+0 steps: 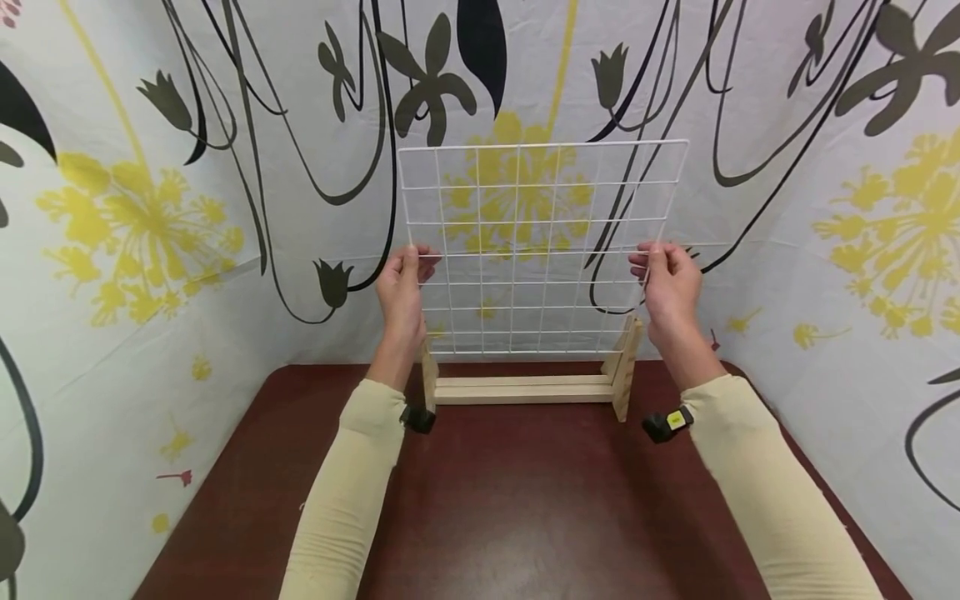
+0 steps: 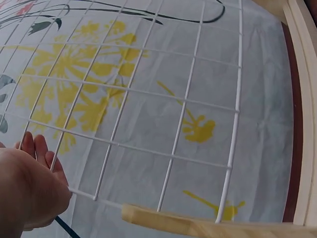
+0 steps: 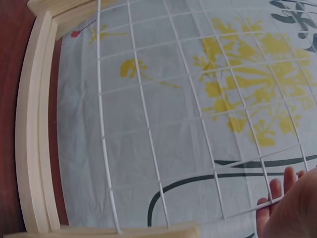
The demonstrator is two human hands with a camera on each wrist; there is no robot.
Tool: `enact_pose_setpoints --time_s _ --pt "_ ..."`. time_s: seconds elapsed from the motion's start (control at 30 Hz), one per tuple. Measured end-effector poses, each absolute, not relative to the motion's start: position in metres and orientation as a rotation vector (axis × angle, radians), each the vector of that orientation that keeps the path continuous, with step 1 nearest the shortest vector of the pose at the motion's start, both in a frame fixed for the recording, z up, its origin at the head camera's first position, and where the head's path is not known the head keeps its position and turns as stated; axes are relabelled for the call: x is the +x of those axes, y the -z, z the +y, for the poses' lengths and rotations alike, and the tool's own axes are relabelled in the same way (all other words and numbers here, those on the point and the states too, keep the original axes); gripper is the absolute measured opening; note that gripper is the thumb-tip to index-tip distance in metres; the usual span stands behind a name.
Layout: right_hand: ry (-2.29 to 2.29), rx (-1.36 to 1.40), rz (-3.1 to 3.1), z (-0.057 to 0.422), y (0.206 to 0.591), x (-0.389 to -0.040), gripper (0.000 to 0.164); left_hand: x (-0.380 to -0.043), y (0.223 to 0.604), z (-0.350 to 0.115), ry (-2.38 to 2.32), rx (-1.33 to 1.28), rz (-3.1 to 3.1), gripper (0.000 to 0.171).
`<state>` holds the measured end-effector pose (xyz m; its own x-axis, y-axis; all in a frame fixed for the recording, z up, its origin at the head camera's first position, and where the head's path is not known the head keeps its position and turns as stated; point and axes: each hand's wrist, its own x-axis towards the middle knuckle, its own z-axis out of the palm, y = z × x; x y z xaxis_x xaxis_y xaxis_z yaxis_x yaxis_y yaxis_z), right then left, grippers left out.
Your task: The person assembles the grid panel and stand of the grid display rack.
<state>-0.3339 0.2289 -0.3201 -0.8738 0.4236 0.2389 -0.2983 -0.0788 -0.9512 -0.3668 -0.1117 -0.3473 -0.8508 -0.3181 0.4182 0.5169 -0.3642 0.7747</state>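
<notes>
A white wire grid panel [image 1: 534, 222] stands upright above a light wooden stand [image 1: 525, 390], its lower part between the stand's two side posts. My left hand [image 1: 403, 287] pinches the panel's left edge about midway up, thumb in front and fingers behind. On the opposite edge, at about the same height, my right hand [image 1: 670, 283] pinches the wire. In the left wrist view the left hand [image 2: 32, 186] curls its fingers round the edge wires, above the post's end. The right wrist view has the right hand [image 3: 292, 206] at the panel's other edge.
The stand rests near the back of a dark red-brown table [image 1: 510, 500]. Behind and beside the table hangs a white cloth [image 1: 300, 217] printed with yellow flowers and dark stems. Each wrist bears a small black camera [image 1: 660, 427].
</notes>
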Motion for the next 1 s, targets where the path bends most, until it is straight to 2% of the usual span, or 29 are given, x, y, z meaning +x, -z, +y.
enact_pose_setpoints --time_s 0.4,0.67,1.0 --pt "-1.943 -0.052 -1.754 0.236 0.335 -0.339 0.026 -0.368 0.36 -0.118 2.101 -0.245 -1.538 0.028" --pt "-1.791 0.046 -1.774 0.24 0.351 -0.341 0.022 -0.364 0.373 -0.126 1.908 -0.291 -1.743 0.031" --pt "-1.486 -0.075 -1.986 0.243 0.368 -0.336 0.03 -0.362 0.389 -0.132 1.809 -0.321 -1.843 0.029"
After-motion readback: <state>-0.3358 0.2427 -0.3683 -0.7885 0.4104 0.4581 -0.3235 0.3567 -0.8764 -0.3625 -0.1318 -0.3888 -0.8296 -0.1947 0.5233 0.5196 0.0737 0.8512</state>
